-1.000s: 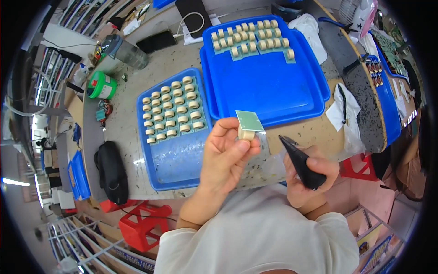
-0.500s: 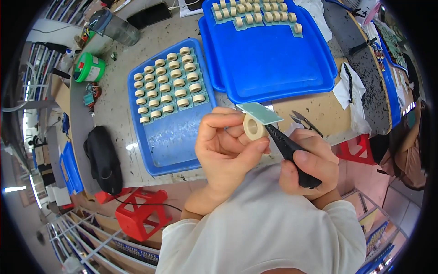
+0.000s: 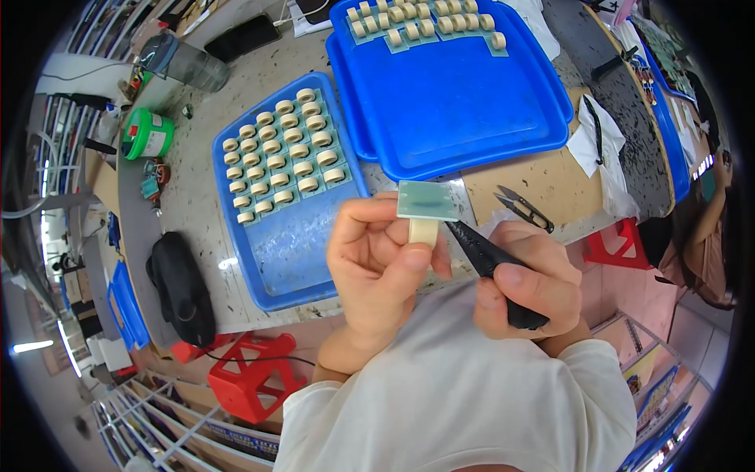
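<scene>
Between the thumb and fingers of my left hand (image 3: pixel 370 271) is a cream ring (image 3: pixel 423 231), with a pale green square plate (image 3: pixel 427 198) sitting on top of it. A dark streak shows on the plate's face turned toward me. My right hand (image 3: pixel 539 287) is wrapped round a black cone-shaped squeeze bag (image 3: pixel 486 256). The bag's narrow tip lies close to the right side of the ring, just under the plate's edge; whether it touches cannot be made out. Left of my hands, a blue tray (image 3: pixel 295 287) bears rows of cream rings on green plates.
Stacked blue trays (image 3: pixel 464 102) stand at the back, with more rings at their far end. Thread snips (image 3: pixel 525 208) lie on brown board right of my hands. A black pouch (image 3: pixel 181 283), a green tub (image 3: pixel 147 134) and a clear jug (image 3: pixel 185 63) occupy the left side.
The plate and ring have turned in my left hand, so the plate's broad face now shows and the ring's hole no longer does. Both hands shifted slightly left in the picture.
</scene>
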`<move>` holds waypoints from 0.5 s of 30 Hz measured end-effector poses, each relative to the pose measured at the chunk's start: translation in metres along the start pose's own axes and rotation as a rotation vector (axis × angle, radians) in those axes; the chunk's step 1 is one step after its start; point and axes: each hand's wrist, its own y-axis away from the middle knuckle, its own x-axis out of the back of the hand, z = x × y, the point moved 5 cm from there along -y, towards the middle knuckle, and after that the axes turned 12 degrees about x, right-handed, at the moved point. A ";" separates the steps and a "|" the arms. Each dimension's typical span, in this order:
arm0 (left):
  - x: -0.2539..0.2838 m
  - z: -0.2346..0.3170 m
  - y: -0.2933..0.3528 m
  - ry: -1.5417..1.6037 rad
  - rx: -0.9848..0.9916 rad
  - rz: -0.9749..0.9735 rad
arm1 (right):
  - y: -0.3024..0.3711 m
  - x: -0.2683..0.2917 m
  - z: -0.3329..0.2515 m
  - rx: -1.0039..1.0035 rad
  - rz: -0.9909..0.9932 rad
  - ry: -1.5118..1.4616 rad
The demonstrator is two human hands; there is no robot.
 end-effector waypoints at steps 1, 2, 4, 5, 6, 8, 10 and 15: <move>-0.002 -0.002 -0.001 0.043 0.046 -0.018 | -0.001 0.000 0.000 0.001 0.008 -0.006; -0.003 -0.004 -0.001 0.086 0.092 -0.036 | 0.000 0.000 0.000 0.001 0.011 -0.001; -0.006 -0.005 -0.001 0.109 0.142 -0.027 | 0.002 0.001 -0.001 0.030 0.032 0.027; -0.006 -0.007 0.000 0.134 0.189 -0.013 | 0.002 0.002 -0.001 0.032 0.035 0.031; -0.006 -0.007 0.000 0.132 0.191 -0.017 | 0.001 0.002 0.000 0.029 0.019 0.013; -0.004 -0.010 0.001 0.164 0.264 -0.049 | 0.002 0.002 0.001 0.026 0.005 0.000; -0.005 -0.011 0.000 0.153 0.270 -0.050 | 0.004 0.003 0.001 0.033 0.028 0.012; -0.003 -0.014 -0.001 0.176 0.296 -0.083 | 0.006 0.006 0.001 0.033 0.066 0.059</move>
